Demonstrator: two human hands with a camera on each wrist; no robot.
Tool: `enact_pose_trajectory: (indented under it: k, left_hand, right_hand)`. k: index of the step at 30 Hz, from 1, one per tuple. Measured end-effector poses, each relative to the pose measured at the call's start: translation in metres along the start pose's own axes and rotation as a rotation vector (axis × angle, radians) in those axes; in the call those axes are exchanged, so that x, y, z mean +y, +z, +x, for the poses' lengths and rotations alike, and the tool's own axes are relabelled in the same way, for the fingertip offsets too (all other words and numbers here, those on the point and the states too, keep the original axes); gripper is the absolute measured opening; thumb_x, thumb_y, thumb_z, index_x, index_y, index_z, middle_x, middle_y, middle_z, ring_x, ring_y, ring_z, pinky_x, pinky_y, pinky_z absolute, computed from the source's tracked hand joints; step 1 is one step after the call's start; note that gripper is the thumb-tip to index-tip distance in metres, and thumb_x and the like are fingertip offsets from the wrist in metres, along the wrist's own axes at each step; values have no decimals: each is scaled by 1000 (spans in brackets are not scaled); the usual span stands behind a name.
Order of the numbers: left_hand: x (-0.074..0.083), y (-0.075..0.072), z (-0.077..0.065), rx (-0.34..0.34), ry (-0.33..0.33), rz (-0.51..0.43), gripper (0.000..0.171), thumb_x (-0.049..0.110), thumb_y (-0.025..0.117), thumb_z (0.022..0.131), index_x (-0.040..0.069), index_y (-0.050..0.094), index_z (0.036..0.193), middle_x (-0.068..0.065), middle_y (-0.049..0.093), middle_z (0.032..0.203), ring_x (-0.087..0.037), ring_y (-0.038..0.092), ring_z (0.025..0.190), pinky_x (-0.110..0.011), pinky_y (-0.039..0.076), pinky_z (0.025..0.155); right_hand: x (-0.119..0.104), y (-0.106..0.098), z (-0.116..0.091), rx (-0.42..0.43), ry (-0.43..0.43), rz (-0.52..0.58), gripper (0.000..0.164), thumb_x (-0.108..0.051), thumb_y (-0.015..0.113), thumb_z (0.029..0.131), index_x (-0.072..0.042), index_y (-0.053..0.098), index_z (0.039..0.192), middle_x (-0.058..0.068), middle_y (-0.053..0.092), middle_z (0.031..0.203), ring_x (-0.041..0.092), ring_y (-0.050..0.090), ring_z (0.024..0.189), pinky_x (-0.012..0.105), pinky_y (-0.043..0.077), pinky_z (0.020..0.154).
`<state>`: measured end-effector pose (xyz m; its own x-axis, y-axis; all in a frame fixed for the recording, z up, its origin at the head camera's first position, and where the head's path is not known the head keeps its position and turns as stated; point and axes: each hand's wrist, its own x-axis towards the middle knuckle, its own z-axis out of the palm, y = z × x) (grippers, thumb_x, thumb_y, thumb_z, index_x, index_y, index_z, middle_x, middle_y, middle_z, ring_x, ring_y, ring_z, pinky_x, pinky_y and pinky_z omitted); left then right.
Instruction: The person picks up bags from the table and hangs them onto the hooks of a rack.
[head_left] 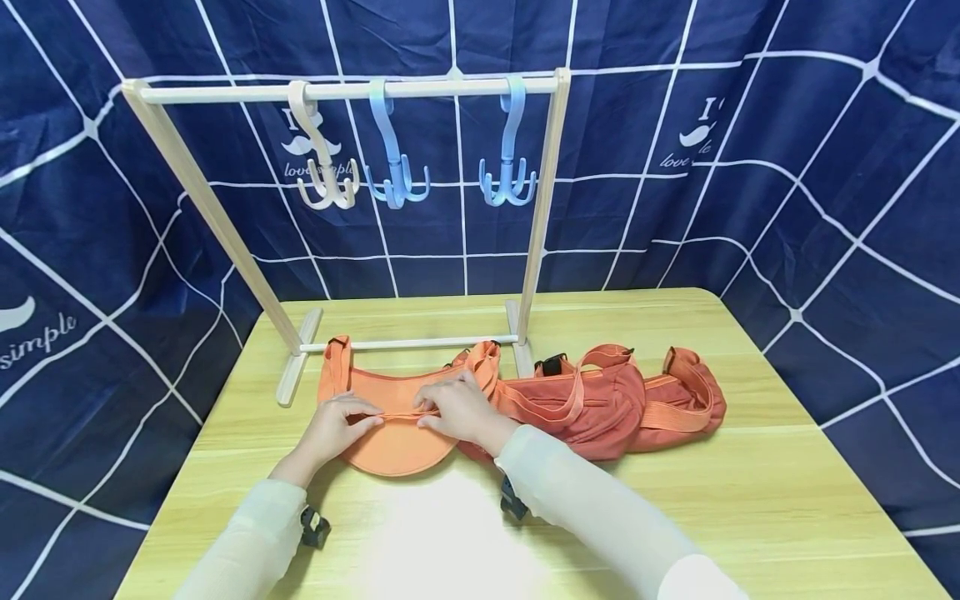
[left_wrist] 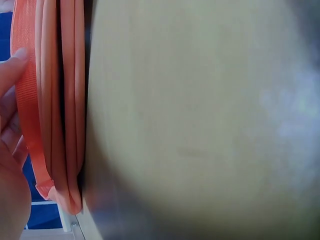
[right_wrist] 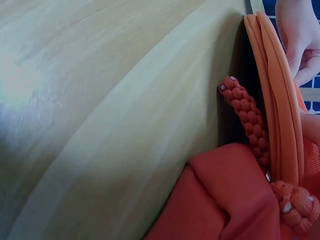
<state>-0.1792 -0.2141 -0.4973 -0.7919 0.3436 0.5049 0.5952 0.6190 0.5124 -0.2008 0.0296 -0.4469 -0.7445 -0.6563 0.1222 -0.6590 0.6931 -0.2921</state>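
Note:
A flat orange bag (head_left: 397, 450) with a rounded lower edge lies on the table in front of the rack. My left hand (head_left: 330, 433) pinches a narrow band across its front, near the left end. From the right, my right hand (head_left: 467, 408) pinches the same band, a short way from the left fingertips. In the left wrist view, the bag's stacked fabric layers (left_wrist: 52, 100) and ribbed webbing strap (left_wrist: 29, 95) stand beside the left fingers. A braided red cord (right_wrist: 247, 112) hangs by the bag's edge in the right wrist view.
Two rust-red bags (head_left: 600, 417) with orange straps lie overlapping to the right. Behind stands a wooden rack (head_left: 206, 204) carrying a cream hook (head_left: 322, 158) and two blue hooks (head_left: 392, 150). Dark blue checked cloth (head_left: 637, 208) surrounds the wooden table (head_left: 750, 500).

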Motion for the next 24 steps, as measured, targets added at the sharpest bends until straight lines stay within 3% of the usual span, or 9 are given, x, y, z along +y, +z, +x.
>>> enact_pose_trajectory:
  k: [11,17,21,24]
  left_hand:
    - [1,-7,2,35,-2,-89,14,0,81,71,9,76,80,3,70,76,-18,65,73,-54,39,94]
    - [5,-17,10,52,-20,-106,14,-2,81,70,7,75,79,1,70,75,-25,66,78,-55,38,94]
    - [10,-26,18,64,-12,-116,13,-1,80,71,7,75,79,2,70,75,-35,64,87,-54,39,93]
    - [13,-33,24,82,10,-127,14,-3,80,70,7,74,78,2,70,76,-34,64,87,-44,45,86]
  right_hand:
    - [-2,-1,4,41,-32,57,14,-33,73,84,-25,69,95,-18,66,85,-2,58,79,36,32,83]
    - [0,-10,7,89,-87,67,10,-30,73,85,-23,71,92,-14,68,85,0,61,79,32,39,82]
    - [-1,-21,12,68,-80,143,8,-26,70,88,-20,70,94,-9,68,88,2,61,75,24,45,74]
    - [-2,-30,15,52,-54,223,8,-24,69,90,-18,70,95,-7,68,89,3,59,72,21,46,64]
